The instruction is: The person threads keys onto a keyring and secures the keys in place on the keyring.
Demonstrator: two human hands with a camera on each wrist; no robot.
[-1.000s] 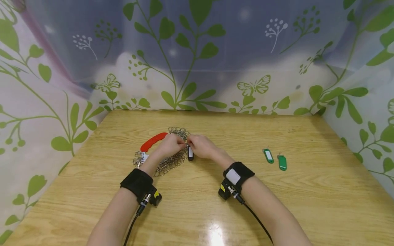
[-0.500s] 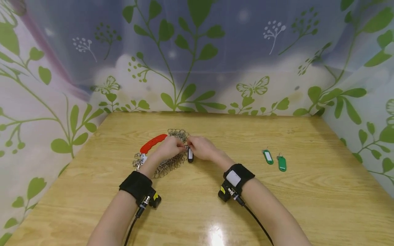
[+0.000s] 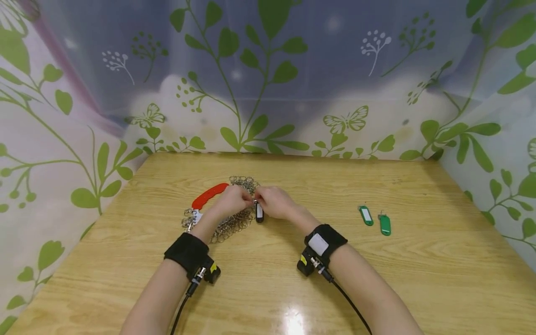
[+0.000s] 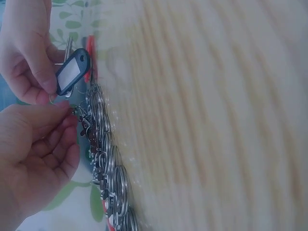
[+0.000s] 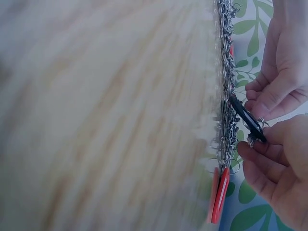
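A black key tag (image 3: 259, 212) with a white label hangs between my two hands. My right hand (image 3: 274, 201) pinches the thin split ring (image 4: 52, 98) of the tag between thumb and forefinger. The fingertips of my left hand (image 3: 232, 199) meet it from the other side, pinching a small metal ring (image 4: 73, 110) at the edge of a bunch of metal rings (image 3: 230, 226). The bunch runs along a red curved handle (image 3: 207, 196), which my left hand and forearm partly cover. Behind the tag, a slim silver piece (image 4: 68, 45) shows in the left wrist view.
Two green key tags, one with its white label up (image 3: 366, 215) and one plain side up (image 3: 385, 225), lie on the right of the wooden table (image 3: 268, 279). Black cables (image 3: 353, 302) trail from both wrist straps. A leaf-patterned curtain (image 3: 268, 83) stands behind the table.
Both hands stay in the same place with only slight finger movement at the ring. The black tag shifts a little; the head view drifts slightly.
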